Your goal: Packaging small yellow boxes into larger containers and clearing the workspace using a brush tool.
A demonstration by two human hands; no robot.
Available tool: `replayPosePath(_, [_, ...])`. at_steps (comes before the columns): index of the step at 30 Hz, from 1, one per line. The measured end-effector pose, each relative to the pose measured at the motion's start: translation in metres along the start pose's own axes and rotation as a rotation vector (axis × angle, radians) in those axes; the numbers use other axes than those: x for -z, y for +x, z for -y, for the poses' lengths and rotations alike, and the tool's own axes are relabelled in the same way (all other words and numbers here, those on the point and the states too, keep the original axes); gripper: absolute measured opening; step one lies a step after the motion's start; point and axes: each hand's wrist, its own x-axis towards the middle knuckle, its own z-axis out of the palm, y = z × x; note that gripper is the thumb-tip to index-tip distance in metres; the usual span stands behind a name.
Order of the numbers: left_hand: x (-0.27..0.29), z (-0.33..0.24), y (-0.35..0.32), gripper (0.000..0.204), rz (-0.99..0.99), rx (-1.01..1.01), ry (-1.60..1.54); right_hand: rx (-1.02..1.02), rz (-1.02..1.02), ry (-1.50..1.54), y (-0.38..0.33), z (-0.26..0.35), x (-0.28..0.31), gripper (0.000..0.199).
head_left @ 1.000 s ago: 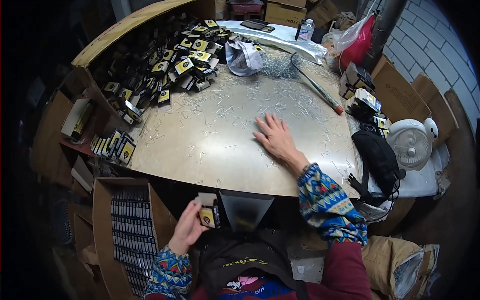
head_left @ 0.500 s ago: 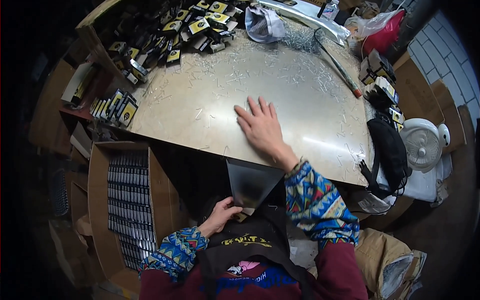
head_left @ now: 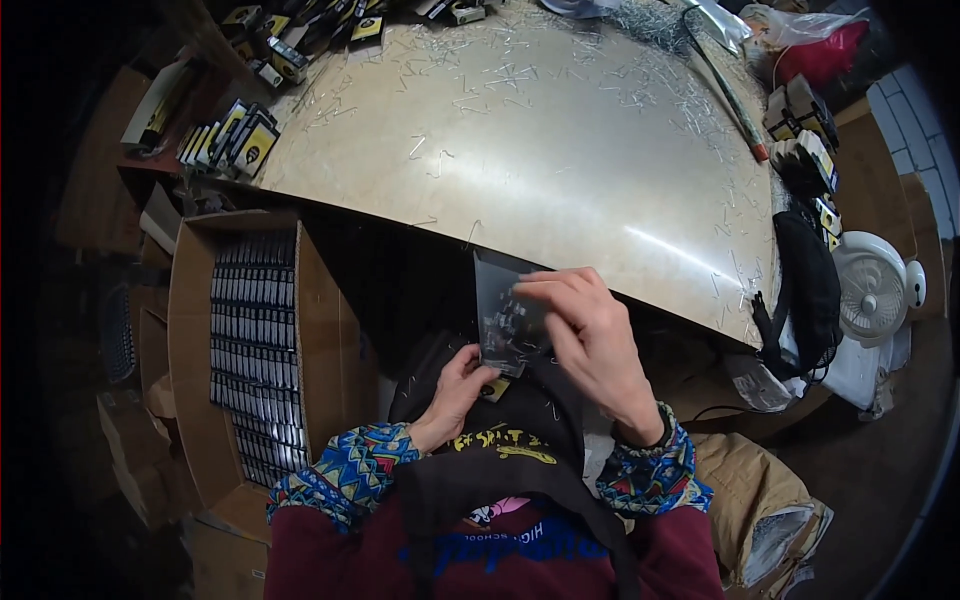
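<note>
A grey sheet-metal chute (head_left: 490, 290) tapers down from the table's front edge toward my lap, with several small shiny wire pieces (head_left: 510, 320) sliding or lying inside it. At its lower end, my left hand (head_left: 455, 398) is closed, thumb and fingers pinching a small black-and-yellow cardboard box (head_left: 494, 389) mostly hidden under the chute's mouth. My right hand (head_left: 597, 345) hangs over the chute's right side, its fingers loosely bent and apart, the fingertips near the wire pieces. Nothing shows in its grasp. Loose bent wire hooks (head_left: 510, 75) lie scattered over the tabletop (head_left: 560, 170).
On the left, an open carton (head_left: 335, 390) holds rows of packed small boxes (head_left: 255, 340). More black-and-yellow boxes (head_left: 235, 135) stand at the table's left corner. A red-tipped rod (head_left: 725, 85), a black bag (head_left: 808, 285) and a white fan (head_left: 870, 295) are at the right.
My right hand has moved from flat on the tabletop down to the chute. Small wire pieces now show inside the chute. My left hand stays at its lower end. The view has tilted downward.
</note>
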Motion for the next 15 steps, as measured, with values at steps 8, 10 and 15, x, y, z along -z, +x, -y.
replayPosePath(8, [-0.006, 0.013, 0.003, 0.068, -0.107, -0.601, 1.129, 0.034, 0.099, -0.282, -0.051, -0.033, -0.078, 0.033])
replayPosePath(10, [0.006, 0.016, 0.012, 0.068, -0.035, -0.519, 1.041, 0.05, 0.194, -0.035, -0.066, -0.029, -0.089, 0.037])
replayPosePath(15, [0.017, 0.01, 0.006, 0.066, -0.032, -0.672, 1.173, -0.046, 0.24, 0.095, -0.07, -0.04, -0.083, 0.041])
